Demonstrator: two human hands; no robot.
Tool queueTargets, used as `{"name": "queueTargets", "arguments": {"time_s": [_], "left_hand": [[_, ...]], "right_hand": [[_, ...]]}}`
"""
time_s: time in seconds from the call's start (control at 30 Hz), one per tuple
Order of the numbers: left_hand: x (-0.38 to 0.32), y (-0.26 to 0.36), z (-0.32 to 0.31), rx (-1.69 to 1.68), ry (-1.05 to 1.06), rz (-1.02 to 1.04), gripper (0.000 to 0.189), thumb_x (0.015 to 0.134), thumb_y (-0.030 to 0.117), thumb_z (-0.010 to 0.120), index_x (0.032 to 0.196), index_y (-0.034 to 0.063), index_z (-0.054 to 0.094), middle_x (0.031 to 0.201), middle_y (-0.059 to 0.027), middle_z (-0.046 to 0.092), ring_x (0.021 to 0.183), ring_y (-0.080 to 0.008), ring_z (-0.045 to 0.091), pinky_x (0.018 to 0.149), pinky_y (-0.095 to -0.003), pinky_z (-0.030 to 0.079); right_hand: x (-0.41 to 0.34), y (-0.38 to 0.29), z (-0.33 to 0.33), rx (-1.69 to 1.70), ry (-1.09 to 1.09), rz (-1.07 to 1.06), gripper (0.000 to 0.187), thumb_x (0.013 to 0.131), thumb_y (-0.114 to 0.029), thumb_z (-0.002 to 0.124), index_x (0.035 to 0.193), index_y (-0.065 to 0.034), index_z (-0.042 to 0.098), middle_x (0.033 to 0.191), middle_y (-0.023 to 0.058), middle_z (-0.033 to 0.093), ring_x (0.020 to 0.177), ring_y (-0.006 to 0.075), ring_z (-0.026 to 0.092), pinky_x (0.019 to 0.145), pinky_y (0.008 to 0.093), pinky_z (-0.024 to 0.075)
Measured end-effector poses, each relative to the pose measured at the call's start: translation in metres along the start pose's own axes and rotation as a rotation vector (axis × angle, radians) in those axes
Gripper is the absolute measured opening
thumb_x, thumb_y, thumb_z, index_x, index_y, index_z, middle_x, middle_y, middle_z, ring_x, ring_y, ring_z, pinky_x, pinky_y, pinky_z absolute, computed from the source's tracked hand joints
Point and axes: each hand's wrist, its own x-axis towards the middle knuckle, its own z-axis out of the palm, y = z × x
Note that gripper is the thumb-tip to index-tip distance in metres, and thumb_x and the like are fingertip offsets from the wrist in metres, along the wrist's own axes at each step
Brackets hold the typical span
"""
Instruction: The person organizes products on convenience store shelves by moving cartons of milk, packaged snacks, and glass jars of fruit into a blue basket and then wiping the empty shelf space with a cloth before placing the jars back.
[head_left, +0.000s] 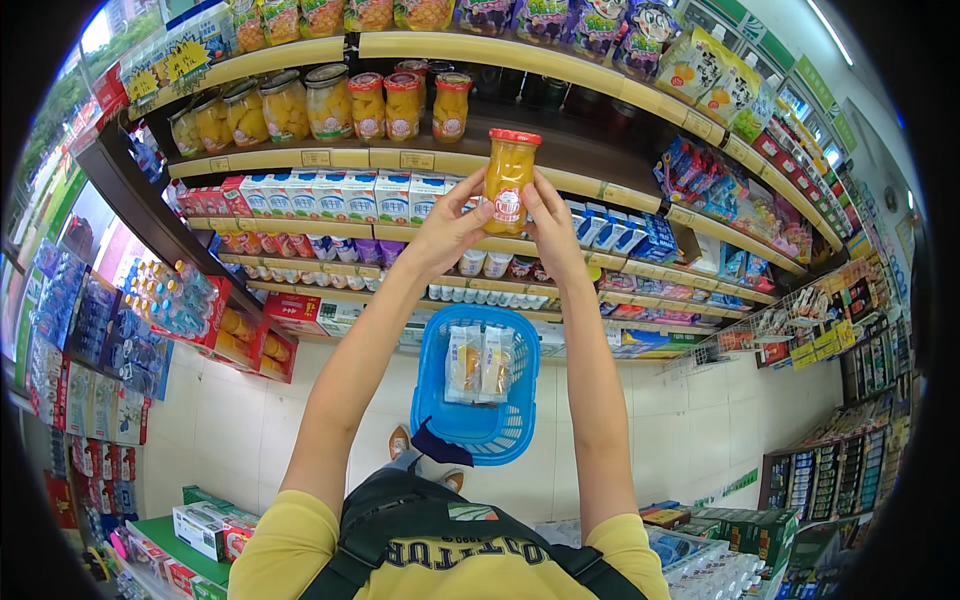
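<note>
Between my two hands is a glass jar of yellow fruit (510, 176) with a red lid, held upright in front of the shelves. My left hand (454, 221) grips its left side and my right hand (549, 217) its right side. Similar red-lidded jars (403, 112) stand on the shelf behind, to the left, beside larger jars of fruit (283, 106). Below my forearms a blue plastic basket (472, 435) holds two clear-wrapped packages (480, 364) lying side by side. What supports the basket is hard to tell.
Milk cartons (334, 196) line the shelf under the jars. Snack pouches (540, 19) fill the top shelf. Packs of bottled drinks (169, 296) are stacked at left. A wire rack (772, 326) juts out at right. Boxed goods (202, 525) lie behind me at lower left.
</note>
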Motion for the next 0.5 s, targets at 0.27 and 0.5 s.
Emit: {"name": "queueTargets", "arguments": {"time_s": [0.27, 0.5], "left_hand": [[-0.021, -0.017, 0.004, 0.032, 0.027, -0.032, 0.066, 0.091, 0.010, 0.064, 0.148, 0.0062, 0.031, 0.135, -0.0069, 0.043, 0.120, -0.0213, 0.053, 0.097, -0.0378, 0.051], [-0.068, -0.073, -0.035, 0.004, 0.088, -0.160, 0.067, 0.090, 0.008, 0.066, 0.148, 0.0081, 0.032, 0.132, -0.0051, 0.046, 0.115, -0.0196, 0.056, 0.094, -0.0353, 0.051]], "right_hand": [[-0.028, 0.005, -0.010, 0.012, -0.023, 0.028, 0.060, 0.096, -0.032, 0.059, 0.144, -0.0044, 0.037, 0.119, 0.0091, 0.058, 0.107, 0.0158, 0.058, 0.087, 0.0288, 0.0476], [-0.074, 0.071, -0.023, -0.007, -0.017, 0.157, 0.061, 0.095, -0.029, 0.062, 0.145, -0.0052, 0.037, 0.124, 0.0088, 0.055, 0.109, 0.0172, 0.057, 0.085, 0.0298, 0.0500]]}}
